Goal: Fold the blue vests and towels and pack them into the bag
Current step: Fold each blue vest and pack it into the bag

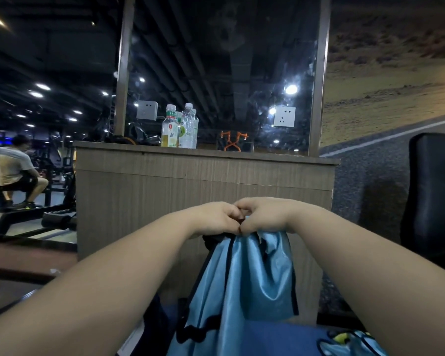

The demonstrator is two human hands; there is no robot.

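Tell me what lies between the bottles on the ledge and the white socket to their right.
In the head view, an orange-and-black frame-shaped object shows between the bottles and the socket, low by the ledge.

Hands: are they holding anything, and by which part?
The left hand and right hand, side by side, pinch the blue vest by its top edge; it hangs below.

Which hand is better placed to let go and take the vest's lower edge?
Probably the left hand: most of the blue vest hangs under the right hand, which could hold it alone.
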